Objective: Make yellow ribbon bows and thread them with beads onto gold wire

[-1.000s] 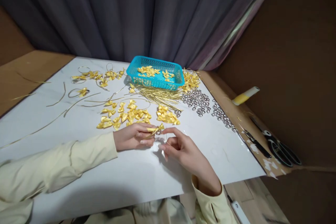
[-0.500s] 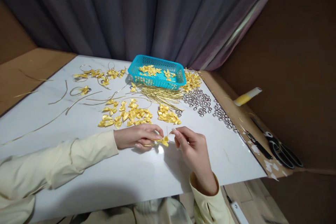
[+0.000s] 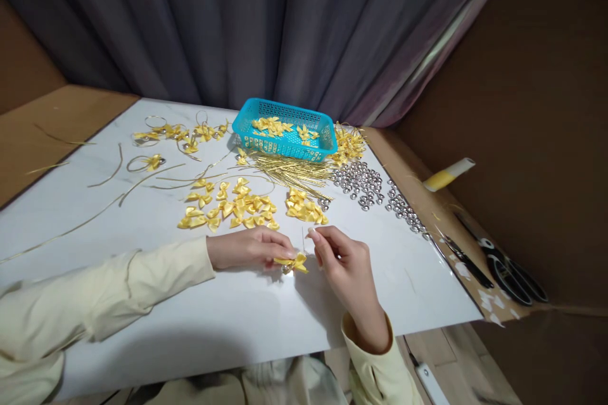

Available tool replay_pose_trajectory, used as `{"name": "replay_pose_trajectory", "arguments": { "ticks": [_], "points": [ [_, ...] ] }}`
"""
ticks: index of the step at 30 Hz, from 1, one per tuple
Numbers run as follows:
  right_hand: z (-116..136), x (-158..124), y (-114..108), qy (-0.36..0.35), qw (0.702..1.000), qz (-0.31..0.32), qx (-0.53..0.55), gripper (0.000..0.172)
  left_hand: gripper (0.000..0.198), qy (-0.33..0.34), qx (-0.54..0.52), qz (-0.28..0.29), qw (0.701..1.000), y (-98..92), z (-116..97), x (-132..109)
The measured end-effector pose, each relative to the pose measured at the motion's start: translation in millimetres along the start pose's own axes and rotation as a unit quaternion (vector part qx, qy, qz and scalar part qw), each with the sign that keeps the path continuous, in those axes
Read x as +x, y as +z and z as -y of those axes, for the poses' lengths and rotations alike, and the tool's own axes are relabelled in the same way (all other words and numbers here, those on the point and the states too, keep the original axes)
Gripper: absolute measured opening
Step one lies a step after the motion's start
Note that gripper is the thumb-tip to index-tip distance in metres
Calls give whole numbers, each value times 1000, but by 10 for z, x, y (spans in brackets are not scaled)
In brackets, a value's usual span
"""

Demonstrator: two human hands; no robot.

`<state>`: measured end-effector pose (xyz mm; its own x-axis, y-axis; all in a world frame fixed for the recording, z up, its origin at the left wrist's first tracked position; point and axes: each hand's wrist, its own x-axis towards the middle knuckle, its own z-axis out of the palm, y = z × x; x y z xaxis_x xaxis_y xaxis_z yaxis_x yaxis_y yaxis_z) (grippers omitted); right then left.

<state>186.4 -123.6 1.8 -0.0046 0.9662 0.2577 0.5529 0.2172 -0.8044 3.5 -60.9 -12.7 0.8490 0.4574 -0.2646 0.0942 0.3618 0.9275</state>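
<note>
In the head view, my left hand (image 3: 256,247) is closed on a yellow ribbon bow (image 3: 297,262). A small shiny silver piece (image 3: 285,269) shows at the bow's near side. Just right of it, my right hand (image 3: 344,262) is closed, thumb and forefinger pressed together in a pinch. Whatever sits between those fingertips is too small to name. A thin upright strand (image 3: 303,239) shows between the two hands; I cannot tell whether it is thread or a needle. Beyond my hands lie loose yellow bows (image 3: 237,205) and a smaller pile of bows (image 3: 304,207).
A blue basket (image 3: 285,150) holding yellow bows stands at the back, with gold cords (image 3: 294,171) before it. Silver pieces (image 3: 361,183) are scattered to the right. Bows with cord loops (image 3: 175,133) lie back left. Scissors (image 3: 510,278) and a black-handled tool (image 3: 470,266) lie at the right edge.
My left hand has turned the bow over, so its silver piece now faces me. My right hand has barely moved and keeps its pinch.
</note>
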Motion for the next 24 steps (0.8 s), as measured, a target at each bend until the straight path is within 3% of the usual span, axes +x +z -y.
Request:
{"name": "replay_pose_trajectory", "arguments": {
  "ticks": [8, 18, 24],
  "points": [
    [10, -12, -2, -26, 1000, -18, -3, 23, 19, 5, -103, 48, 994, -9, 22, 3],
    [25, -30, -21, -6, 998, -67, -21, 24, 27, 41, -141, 9, 989, -35, 53, 34],
    [19, -25, -12, 17, 996, -88, -13, 21, 22, 31, -120, 3, 992, -40, 46, 29]
  ]
}}
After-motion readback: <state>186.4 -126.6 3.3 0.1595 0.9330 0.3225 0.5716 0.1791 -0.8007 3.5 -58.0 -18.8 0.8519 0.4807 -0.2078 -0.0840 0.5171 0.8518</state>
